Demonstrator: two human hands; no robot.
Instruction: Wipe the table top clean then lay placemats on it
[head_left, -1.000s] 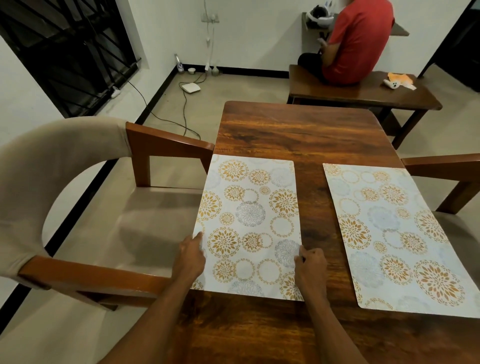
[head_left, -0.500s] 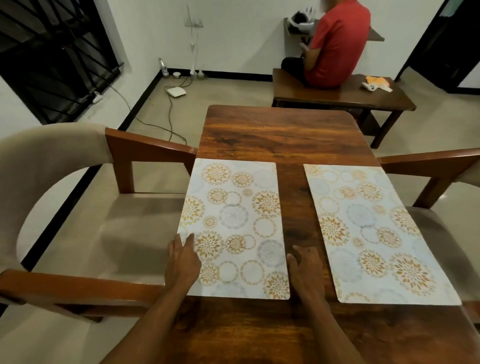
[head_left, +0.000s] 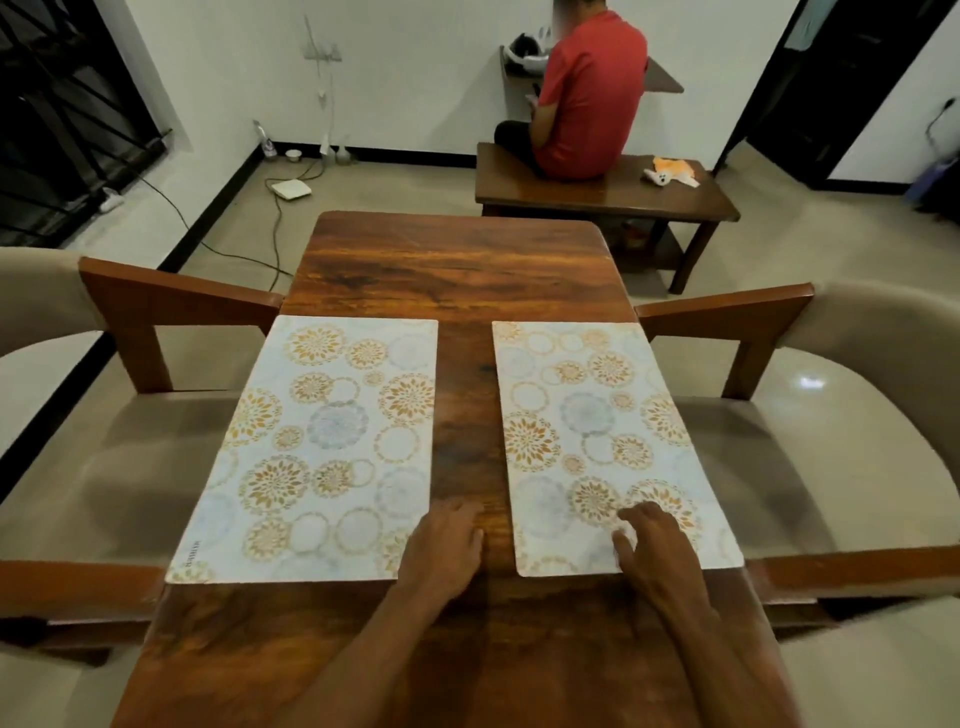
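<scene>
Left placemat (head_left: 322, 447), a pale rectangular sheet printed with gold and grey flower rings, lies flat on the dark brown wooden table (head_left: 457, 260) in the head view, along the table's left edge at its middle. The right placemat (head_left: 582, 410), of the same pattern, lies along the table's right edge level with it, and a strip of bare wood runs between them. The left hand (head_left: 441, 551) rests at the left placemat's near inner corner. Its fingers are fairly straight and reach onto that bare strip; they grip nothing. The right hand (head_left: 655, 551) lies on the near end of the right placemat with fingers slightly bent and tips pressed onto the sheet, not pinching it. The table's far end and near end show bare, glossy wood with no cloth in sight, so wiping looks done and the step in hand seems to be squaring the second mat. The right placemat's near edge sits a touch farther up the table than its neighbour's and its outer corner comes close to the table's right edge. The next move probably calls for a light flat-fingered slide to line up the two near edges, pressing gently so the thin sheet does not buckle or overhang. A beige-cushioned wooden armchair (head_left: 171, 312) stands at the table's left side.
</scene>
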